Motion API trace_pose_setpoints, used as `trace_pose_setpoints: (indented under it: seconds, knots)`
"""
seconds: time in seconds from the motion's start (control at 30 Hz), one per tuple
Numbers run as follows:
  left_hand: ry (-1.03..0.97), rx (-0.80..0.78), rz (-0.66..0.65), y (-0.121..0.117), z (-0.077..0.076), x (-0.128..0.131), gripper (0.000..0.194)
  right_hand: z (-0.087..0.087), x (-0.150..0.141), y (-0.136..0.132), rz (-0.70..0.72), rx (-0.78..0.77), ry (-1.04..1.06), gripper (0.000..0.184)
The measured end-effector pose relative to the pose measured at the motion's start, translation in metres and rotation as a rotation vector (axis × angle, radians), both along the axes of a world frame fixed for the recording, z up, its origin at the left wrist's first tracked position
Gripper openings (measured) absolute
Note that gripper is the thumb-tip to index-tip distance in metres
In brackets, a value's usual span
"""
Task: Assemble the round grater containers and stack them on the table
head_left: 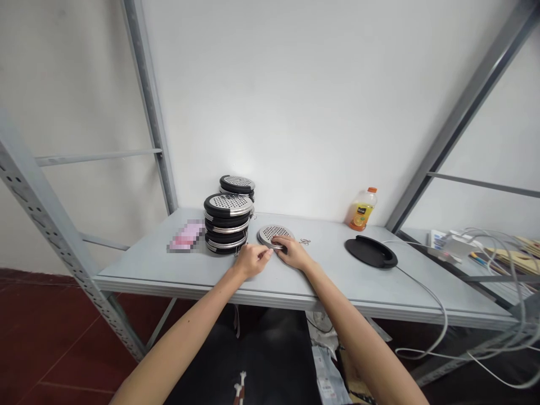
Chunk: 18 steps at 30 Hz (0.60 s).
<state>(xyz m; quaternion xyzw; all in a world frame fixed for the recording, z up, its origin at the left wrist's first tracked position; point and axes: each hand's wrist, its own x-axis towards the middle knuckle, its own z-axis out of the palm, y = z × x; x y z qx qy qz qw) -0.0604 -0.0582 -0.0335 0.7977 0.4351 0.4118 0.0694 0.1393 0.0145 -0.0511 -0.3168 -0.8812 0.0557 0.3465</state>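
Observation:
A round metal disc with a perforated top [275,231] lies flat on the grey shelf tabletop in front of me. My right hand [294,253] is closed on its near right edge, with fingers over the top and rim. Just left of the disc's near edge, my left hand [253,260] is closed in a pinch. Whatever is between its fingertips is too small to make out. A small metal chain or ring [304,242] lies right of the disc. Similar discs with black rims form a stack [228,222] to the left of my hands.
Behind the front stack stands a second disc stack [237,183]. A blurred pink item [185,236] lies at left. On the right are a black oval tray [371,251] with a white cable and an orange-capped juice bottle [363,211]. Metal posts [152,107] frame the shelf.

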Motion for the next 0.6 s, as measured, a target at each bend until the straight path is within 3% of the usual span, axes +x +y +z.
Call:
trace_pose_setpoints:
  seconds: [0.27, 0.43, 0.6]
  knots:
    - [-0.062, 0.006, -0.005, 0.000, 0.001, 0.000, 0.044, 0.006, -0.002, -0.003, -0.047, 0.069, -0.004, 0.027]
    - [-0.053, 0.009, 0.011, 0.003, -0.002, 0.000, 0.044, 0.013, -0.002, -0.012, -0.043, 0.030, 0.001, 0.028]
    - [-0.010, 0.022, 0.010, 0.002, 0.001, 0.002, 0.030, 0.011, -0.003, -0.013, -0.043, 0.000, 0.045, 0.023]
